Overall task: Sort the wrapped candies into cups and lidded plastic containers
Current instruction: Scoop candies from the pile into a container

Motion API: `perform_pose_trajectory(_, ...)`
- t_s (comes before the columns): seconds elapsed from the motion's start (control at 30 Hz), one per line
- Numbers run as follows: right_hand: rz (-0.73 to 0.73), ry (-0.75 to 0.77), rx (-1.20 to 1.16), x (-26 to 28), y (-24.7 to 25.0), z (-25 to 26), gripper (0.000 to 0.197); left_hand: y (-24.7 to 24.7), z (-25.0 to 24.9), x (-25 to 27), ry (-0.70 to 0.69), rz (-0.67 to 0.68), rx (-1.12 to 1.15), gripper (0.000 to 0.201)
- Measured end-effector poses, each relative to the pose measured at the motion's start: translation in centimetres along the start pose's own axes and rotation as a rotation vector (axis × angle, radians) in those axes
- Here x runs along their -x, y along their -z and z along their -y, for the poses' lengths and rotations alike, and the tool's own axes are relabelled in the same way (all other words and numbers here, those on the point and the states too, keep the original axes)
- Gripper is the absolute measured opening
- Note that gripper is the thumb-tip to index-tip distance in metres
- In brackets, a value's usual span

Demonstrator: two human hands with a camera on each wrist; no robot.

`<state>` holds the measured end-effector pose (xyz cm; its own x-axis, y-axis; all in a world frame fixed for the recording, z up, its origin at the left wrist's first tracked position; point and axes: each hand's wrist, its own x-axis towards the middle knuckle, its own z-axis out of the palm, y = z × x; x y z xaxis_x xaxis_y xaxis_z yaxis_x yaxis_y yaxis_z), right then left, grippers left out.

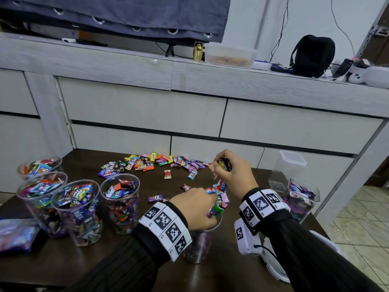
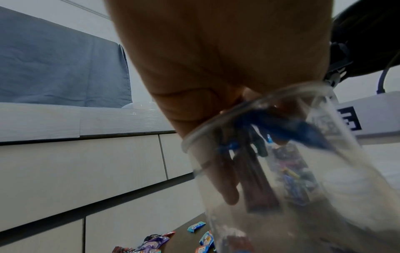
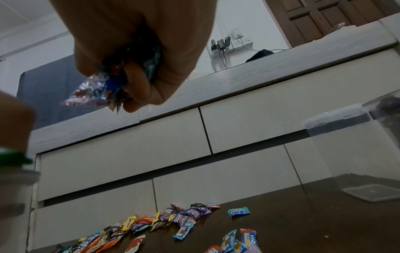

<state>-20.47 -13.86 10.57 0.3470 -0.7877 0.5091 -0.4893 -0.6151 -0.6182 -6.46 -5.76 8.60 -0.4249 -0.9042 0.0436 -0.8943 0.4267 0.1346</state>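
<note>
A clear cup (image 1: 197, 246) stands near the table's front edge, partly filled with wrapped candies. My left hand (image 1: 210, 208) sits over its mouth, fingers curled around a bunch of candies (image 1: 220, 199) that spills above the rim. In the left wrist view the palm (image 2: 216, 68) covers the cup (image 2: 324, 171) and blue wrappers (image 2: 298, 130) hang inside it. My right hand (image 1: 227, 171) hovers just beyond, gripping a fistful of candies (image 1: 224, 164); the right wrist view shows wrappers (image 3: 101, 87) sticking out of the fist (image 3: 138, 51). Loose candies (image 1: 151, 163) lie scattered at the table's far side.
Several candy-filled cups (image 1: 120, 199) stand in a cluster on the left. A tall lidded container (image 1: 288, 169) and an open container holding candies (image 1: 303, 197) stand at the right. A plastic bag (image 1: 16, 234) lies front left. Drawer fronts (image 1: 147, 110) rise behind the table.
</note>
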Motion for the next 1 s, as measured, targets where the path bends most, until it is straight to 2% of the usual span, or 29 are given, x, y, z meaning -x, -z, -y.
perform_pose_trajectory(0.1,-0.004,0.001,-0.007,0.0,0.2,0.1,0.008,-0.2,-0.1,0.0,-0.025,-0.042,-0.080,0.026)
perform_pose_trajectory(0.3,-0.040,0.032,-0.003,-0.1,0.5,0.0,0.010,-0.9,0.0,0.5,-0.062,-0.198,-0.271,0.044)
perform_pose_trajectory(0.53,-0.045,0.029,0.013,-0.1,0.5,0.0,0.010,-1.1,-0.2,1.1,-0.037,-0.231,-0.241,0.046)
perform_pose_trajectory(0.7,-0.053,0.046,0.011,0.0,0.5,0.1,0.010,-0.5,-0.1,1.7,-0.023,-0.284,-0.122,0.043)
perform_pose_trajectory(0.8,-0.077,0.046,0.001,0.1,0.4,0.3,0.010,-0.5,0.4,2.2,-0.003,-0.330,0.028,0.044)
perform_pose_trajectory(0.9,-0.074,0.031,-0.020,0.3,0.1,0.6,0.010,-0.9,0.9,2.9,0.000,-0.364,0.274,0.044)
perform_pose_trajectory(1.0,-0.039,0.025,-0.053,1.0,-0.7,1.0,0.008,-2.2,1.4,3.6,0.021,-0.464,0.561,0.050)
